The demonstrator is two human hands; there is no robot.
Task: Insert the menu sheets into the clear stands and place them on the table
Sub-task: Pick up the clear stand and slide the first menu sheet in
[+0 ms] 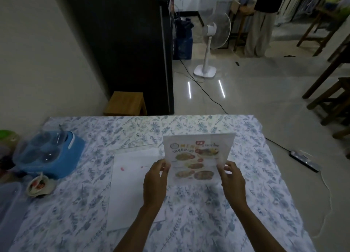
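**Ana:** Head camera shows the menu sheet (197, 157) held upright above the table (246, 176), just right of the blank white sheet (132, 185) lying flat there. Left hand (156, 177) pinches its lower left edge, right hand (232, 177) the lower right, fingers closed on it.

**Ben:** Is it already in a clear stand?

**Ana:** I think so; a pale transparent edge (230, 138) shows past the print at the top right, but I cannot tell for sure.

**Ben:** How will it handle?

**Ana:** Light, I'd judge. Paper alone would flop; acrylic is stiff but slick and scratches. Gripping both side edges low, as now, seems safest.
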